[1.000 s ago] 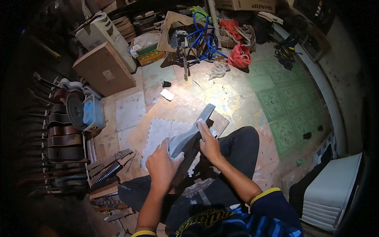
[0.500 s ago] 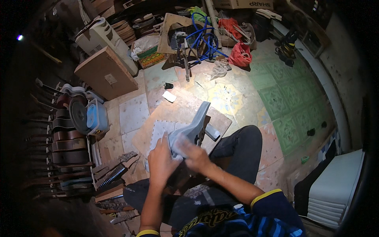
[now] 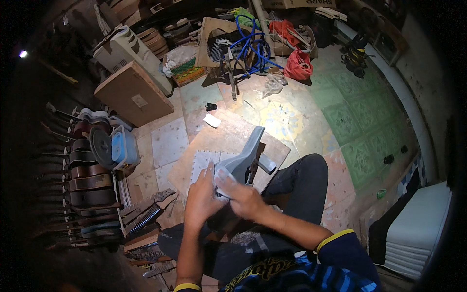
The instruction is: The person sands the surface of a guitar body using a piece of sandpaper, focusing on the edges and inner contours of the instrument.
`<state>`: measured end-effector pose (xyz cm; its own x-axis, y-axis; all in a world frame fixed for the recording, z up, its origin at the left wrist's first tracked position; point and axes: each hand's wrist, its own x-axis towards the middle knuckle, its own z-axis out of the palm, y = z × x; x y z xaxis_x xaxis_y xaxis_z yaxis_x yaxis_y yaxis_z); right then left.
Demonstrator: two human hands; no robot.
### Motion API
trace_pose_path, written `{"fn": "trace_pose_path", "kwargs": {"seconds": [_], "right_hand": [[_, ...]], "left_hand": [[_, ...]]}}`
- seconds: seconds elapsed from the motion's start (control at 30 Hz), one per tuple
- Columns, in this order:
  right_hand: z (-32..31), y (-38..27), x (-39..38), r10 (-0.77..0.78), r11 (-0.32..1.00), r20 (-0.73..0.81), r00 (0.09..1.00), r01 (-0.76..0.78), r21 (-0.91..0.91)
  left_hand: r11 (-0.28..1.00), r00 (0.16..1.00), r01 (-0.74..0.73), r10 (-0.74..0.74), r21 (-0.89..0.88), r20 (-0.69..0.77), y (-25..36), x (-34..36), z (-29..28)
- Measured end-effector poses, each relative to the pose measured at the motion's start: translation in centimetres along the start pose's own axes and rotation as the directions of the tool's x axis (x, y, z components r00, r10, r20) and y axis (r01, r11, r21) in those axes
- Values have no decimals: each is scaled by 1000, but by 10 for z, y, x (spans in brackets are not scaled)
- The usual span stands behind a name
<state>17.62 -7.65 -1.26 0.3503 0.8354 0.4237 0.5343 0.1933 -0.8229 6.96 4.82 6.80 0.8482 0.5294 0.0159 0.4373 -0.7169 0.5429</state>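
Note:
A grey, curved panel, tapering to a narrow tip that points away, is held above my lap. My left hand grips its near left end, the fingers along the edge. My right hand is closed on a pale folded sheet and presses it against the panel's near surface. The sheet looks like sandpaper, though its face is hidden. Below the panel, a flat board lies on the floor, with a whitish perforated sheet on it. Beside the panel's right side is a grey block.
Several guitars stand in a row at the left, near a blue tub. Further off are a brown board, a coiled blue hose and a red bag. A white ribbed seat or case stands at the right.
The right hand, blurred before, now shows sharply with the pale sheet still on the panel. The whole view has shifted slightly; the left hand keeps its hold.

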Motion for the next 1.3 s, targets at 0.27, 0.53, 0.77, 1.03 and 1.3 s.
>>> {"fn": "trace_pose_path", "kwargs": {"seconds": [0.27,0.53,0.77,1.03,1.3], "right_hand": [[-18,-12,11,20,1000,-7,1000,-20,-22],[-31,-12,7,11,997,35,999,-8,-75],[-51,4,36,28,991,-146,989,-47,-127],[-60,14,35,-28,981,-123,992,3,-195],[-78,10,37,-4,950,-99,995,-28,-312]], "left_hand": [[999,999,42,-42,-11,25,9,1,3],[981,993,108,-114,-162,-29,33,1,3],[906,892,-131,-69,-402,-447,9,2,55],[826,896,-66,-197,-560,-397,18,4,62],[796,891,-119,-178,-594,-418,23,3,66]]}}
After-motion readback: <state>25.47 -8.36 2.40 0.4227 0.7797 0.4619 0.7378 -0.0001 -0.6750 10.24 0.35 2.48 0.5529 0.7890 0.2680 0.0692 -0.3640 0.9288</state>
